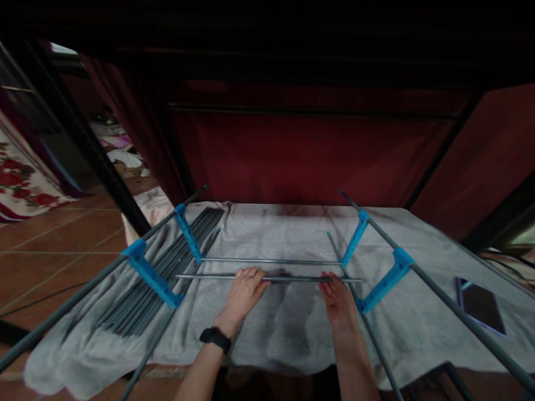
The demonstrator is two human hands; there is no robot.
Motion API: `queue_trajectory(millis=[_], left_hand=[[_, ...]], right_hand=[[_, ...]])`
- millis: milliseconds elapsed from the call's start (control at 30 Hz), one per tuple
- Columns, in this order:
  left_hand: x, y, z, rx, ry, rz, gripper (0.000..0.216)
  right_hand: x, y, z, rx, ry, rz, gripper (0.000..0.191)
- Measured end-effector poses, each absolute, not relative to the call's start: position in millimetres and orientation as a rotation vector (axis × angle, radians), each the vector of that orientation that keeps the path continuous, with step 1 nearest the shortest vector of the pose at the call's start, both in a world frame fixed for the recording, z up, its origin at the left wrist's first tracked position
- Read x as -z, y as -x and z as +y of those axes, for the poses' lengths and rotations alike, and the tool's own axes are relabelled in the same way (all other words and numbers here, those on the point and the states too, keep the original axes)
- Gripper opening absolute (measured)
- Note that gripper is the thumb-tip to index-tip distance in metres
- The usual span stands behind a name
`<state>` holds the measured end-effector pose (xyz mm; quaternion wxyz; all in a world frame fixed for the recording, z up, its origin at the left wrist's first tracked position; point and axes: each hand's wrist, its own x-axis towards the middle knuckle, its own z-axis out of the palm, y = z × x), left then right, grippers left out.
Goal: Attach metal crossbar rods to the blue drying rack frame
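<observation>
A loose grey metal tube [292,279] lies crosswise between the two sides of a tube frame. My left hand [246,287] is closed over it left of its middle, and my right hand [335,294] grips it nearer the right end. Just beyond it, another crossbar [271,261] joins the far pair of blue plastic connectors, the left one [190,236] and the right one [355,239]. The near left blue connector [152,273] and near right blue connector [385,283] sit on the long side tubes; the held tube's ends are close to them, contact unclear.
A bundle of several grey tubes [163,273] rests on the left of the grey cloth [288,328]. At the right lies a phone [480,305]. Behind hangs a dark red curtain [292,156], with dark posts [96,150] at the sides. Tiled floor [62,245] shows at left.
</observation>
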<state>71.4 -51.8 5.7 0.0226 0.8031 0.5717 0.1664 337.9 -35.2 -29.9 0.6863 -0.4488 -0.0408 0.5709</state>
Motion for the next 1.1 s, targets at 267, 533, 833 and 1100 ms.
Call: queue_trajectory(millis=[267,533,833,1100], left_hand=[[-11.9,-83.2,-40.9,-0.397,-2.453,1.864,0.015],[18.8,-90.1,-45.6,-0.371,-2.408,1.804,0.031],[24.1,-65.9,-32.1,-0.336,-2.415,1.748,0.031],[20.9,-59.6,-29.2,-0.263,-2.389,1.725,0.028]], right_hand=[[55.1,-339.9,-24.2,-1.373,0.993,-0.102,0.014],[55.7,-344.8,-14.9,-1.397,1.112,-0.055,0.014],[68.2,-331.0,-12.1,-1.42,1.144,-0.157,0.014],[70.0,-362.4,-1.0,-1.416,1.255,-0.076,0.024]])
